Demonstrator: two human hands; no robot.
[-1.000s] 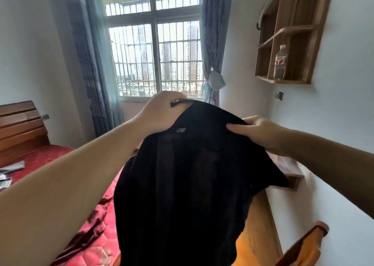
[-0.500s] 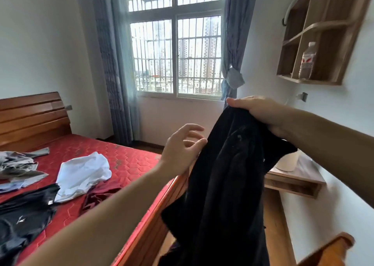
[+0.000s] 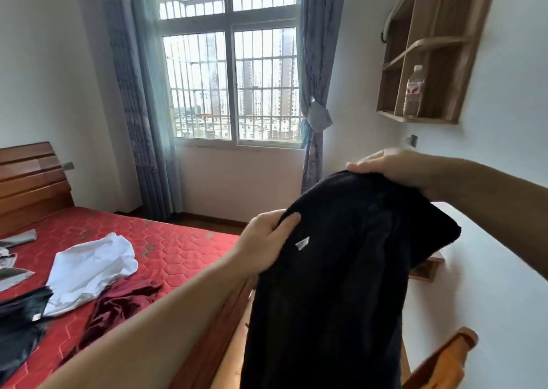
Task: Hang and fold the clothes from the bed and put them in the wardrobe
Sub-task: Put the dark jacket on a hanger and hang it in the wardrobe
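Bed (image 3: pixel 184 249) w/ red mattress at left, loose clothes on it. Black garment (image 3: pixel 332 285) hangs beside bed, long axis vertical, top edge up. Right hand (image 3: pixel 394 168) grips top; left hand (image 3: pixel 267 243) pinches left edge.

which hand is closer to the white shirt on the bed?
Left. The left hand grips the black garment just right of the white shirt; the right hand holds it farther right.

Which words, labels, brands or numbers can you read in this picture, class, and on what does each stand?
None can be read.
Clear plastic water bottle on the wooden wall shelf: red-and-white label, too blurred.
Black fleece garment: small white tag, blank or blurred.
Black garment on the red mattress: small tag, too small.
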